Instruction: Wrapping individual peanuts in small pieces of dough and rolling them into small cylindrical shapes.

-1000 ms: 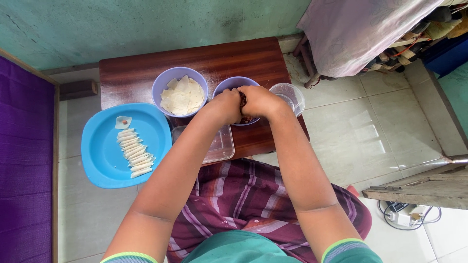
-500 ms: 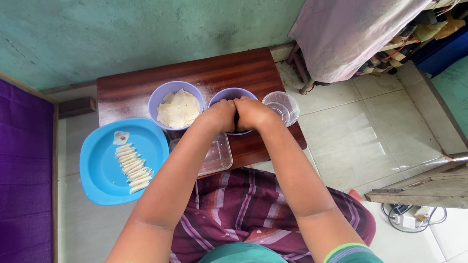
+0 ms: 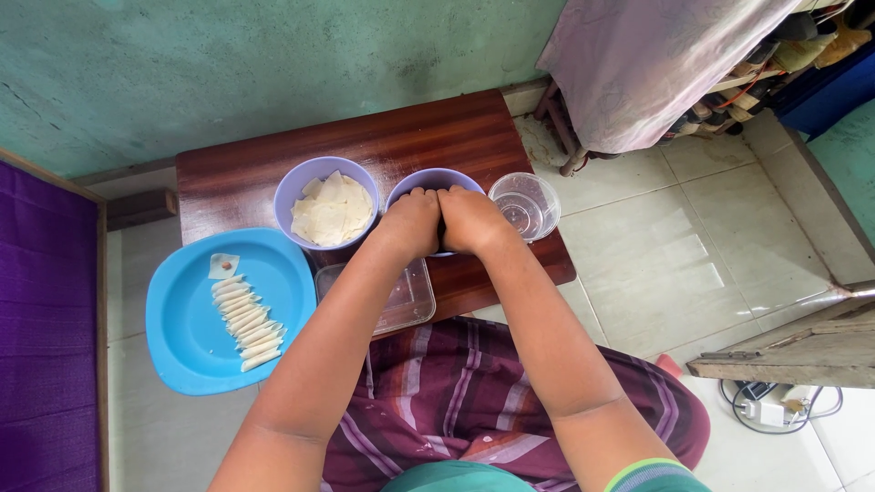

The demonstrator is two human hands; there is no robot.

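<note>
Both hands, left hand [image 3: 412, 221] and right hand [image 3: 467, 219], press together with fingers curled, contents hidden, over the purple bowl [image 3: 428, 182] on the counter [image 3: 237, 178], where pressure could tip it.

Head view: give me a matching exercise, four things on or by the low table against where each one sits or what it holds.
Things:
1. plate
2. left bowl
3. cup
4. tray

Descriptions:
A. clear, at the table's right end
B. blue, holds a row of folded wrappers
C. purple, holds flat wrappers
D. clear, flat, under the left forearm

Pairs: 1-B, 2-C, 3-A, 4-D

Both hands, left hand and right hand, meet over the second purple bowl.
</note>
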